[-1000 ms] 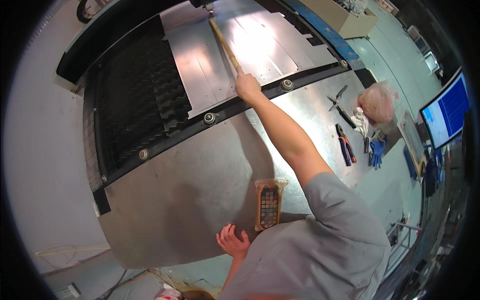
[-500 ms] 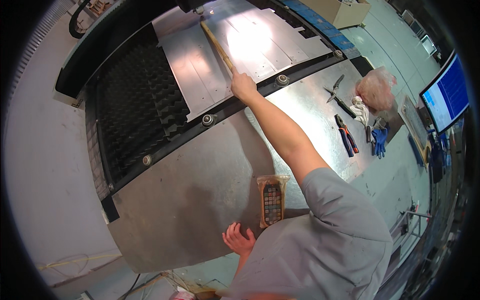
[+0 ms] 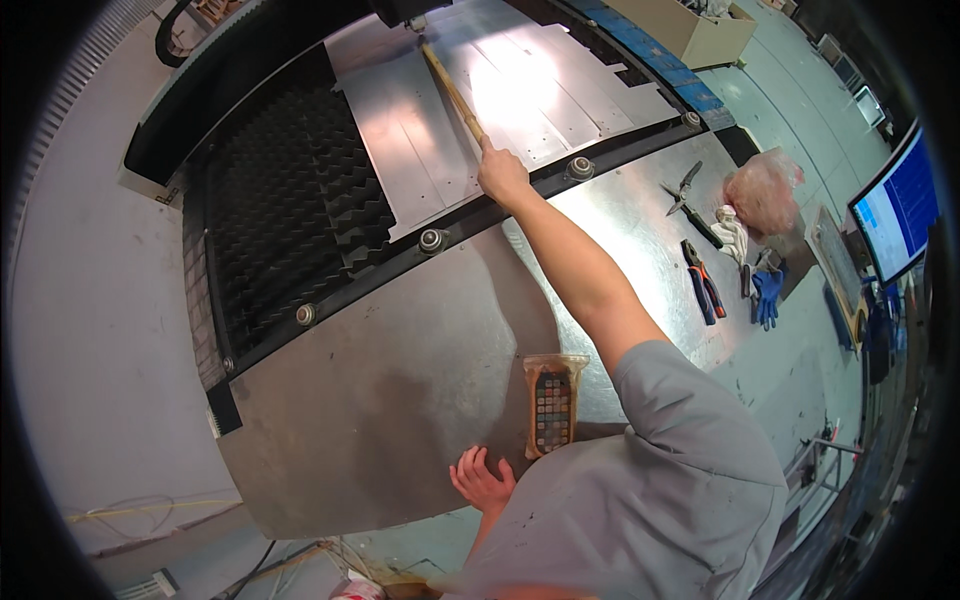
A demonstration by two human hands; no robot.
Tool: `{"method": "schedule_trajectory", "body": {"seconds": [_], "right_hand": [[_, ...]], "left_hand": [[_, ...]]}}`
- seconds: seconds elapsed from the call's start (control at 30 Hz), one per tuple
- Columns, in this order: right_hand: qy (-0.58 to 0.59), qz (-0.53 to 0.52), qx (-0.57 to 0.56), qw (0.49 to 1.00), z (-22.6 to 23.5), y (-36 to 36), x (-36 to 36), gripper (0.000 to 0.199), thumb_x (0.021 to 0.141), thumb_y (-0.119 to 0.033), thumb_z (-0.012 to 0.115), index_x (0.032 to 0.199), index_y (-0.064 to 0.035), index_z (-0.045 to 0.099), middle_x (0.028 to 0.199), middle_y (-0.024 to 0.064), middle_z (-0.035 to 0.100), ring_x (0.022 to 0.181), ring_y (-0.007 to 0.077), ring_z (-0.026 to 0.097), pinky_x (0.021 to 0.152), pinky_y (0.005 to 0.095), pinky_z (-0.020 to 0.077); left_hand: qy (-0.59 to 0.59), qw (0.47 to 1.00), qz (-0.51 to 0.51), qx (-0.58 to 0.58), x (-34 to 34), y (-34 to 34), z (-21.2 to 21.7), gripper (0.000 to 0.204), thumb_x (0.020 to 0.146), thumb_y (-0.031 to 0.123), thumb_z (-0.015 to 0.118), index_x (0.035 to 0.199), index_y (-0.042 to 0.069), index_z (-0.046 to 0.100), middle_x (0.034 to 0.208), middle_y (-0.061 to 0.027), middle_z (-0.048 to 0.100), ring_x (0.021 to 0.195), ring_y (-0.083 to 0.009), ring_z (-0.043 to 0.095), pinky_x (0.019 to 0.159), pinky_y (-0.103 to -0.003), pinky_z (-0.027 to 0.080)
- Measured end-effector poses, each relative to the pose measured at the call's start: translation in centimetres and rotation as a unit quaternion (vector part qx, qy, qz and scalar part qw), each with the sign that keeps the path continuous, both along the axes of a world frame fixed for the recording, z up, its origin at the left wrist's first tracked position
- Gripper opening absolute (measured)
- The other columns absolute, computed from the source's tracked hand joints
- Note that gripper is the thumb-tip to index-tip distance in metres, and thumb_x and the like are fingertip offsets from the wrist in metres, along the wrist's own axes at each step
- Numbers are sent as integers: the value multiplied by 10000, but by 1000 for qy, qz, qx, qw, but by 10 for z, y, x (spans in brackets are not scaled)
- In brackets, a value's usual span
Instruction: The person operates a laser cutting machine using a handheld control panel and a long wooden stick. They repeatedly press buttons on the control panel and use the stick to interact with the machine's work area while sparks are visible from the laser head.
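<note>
My right hand (image 3: pixel 503 175) is wrapped round the near end of a slim, yellowish wooden stick (image 3: pixel 455 97). The stick reaches away over a large, shiny metal sheet (image 3: pixel 415 170), its far tip close below the cutting head (image 3: pixel 418 22) of the machine. Whether the tip touches the head or the sheet I cannot tell. My left hand (image 3: pixel 483 480) rests with spread fingers on the near metal plate (image 3: pixel 340 430), holding nothing. To its right, a dark remote control (image 3: pixel 552 412) with several coloured buttons lies in a clear plastic bag.
Dark slats (image 3: pixel 290 200) fill the machine bed on the left. Ball rollers (image 3: pixel 432 241) line its rail. At right lie pliers (image 3: pixel 703 283), snips (image 3: pixel 690 205), blue gloves (image 3: pixel 768 290) and a pinkish plastic bag (image 3: pixel 765 190). A monitor (image 3: pixel 900 205) stands beyond.
The whole scene has shifted slightly right and down in the view. Both hands keep their grip and pose, and the stick stays at the cutting head.
</note>
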State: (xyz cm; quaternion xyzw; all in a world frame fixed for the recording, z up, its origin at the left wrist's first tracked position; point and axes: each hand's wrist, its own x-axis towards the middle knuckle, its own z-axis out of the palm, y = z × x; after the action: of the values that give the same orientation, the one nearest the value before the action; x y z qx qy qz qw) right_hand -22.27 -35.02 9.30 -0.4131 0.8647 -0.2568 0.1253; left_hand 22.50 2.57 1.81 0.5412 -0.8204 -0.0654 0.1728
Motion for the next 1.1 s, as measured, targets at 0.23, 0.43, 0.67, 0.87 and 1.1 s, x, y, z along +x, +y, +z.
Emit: {"method": "schedule_trajectory", "body": {"seconds": [0.23,0.43,0.67,0.87,1.1], "right_hand": [[14,3,-13,1000,-1,1,-2,509,1006,-139,470,1510,-72,488,1019,321,732,988,512,732,867,594,592],[18,16,-16,1000,-1,9,-5,516,996,-133,476,1508,-67,488,995,322,728,956,516,729,853,593,588],[37,22,-5,999,-5,40,-1,565,1000,-132,498,1561,-80,450,997,316,719,952,508,727,845,588,585],[48,12,12,999,-14,97,14,572,1034,-165,515,1596,-106,429,1020,292,706,933,486,730,835,568,597],[49,4,45,998,-22,178,35,618,1045,-171,514,1645,-153,369,976,283,684,869,471,731,783,564,604]], "left_hand": [[4,1000,-3,-2,2,0,-3,410,951,373,659,1283,134,630,1360,-53,625,1309,-282,567,1189,-565,351],[6,1000,-2,2,2,1,-4,434,925,359,685,1290,132,623,1364,-49,620,1319,-281,559,1198,-564,342],[7,1000,-7,-2,2,0,-2,454,909,351,698,1296,129,616,1368,-51,616,1325,-281,555,1201,-558,341],[12,1000,-7,-9,-1,-1,3,456,909,341,701,1302,127,614,1368,-57,616,1324,-285,556,1196,-557,349],[27,999,-18,-44,-1,-2,-4,464,927,333,690,1329,119,605,1370,-65,611,1326,-294,545,1198,-561,348]]}}
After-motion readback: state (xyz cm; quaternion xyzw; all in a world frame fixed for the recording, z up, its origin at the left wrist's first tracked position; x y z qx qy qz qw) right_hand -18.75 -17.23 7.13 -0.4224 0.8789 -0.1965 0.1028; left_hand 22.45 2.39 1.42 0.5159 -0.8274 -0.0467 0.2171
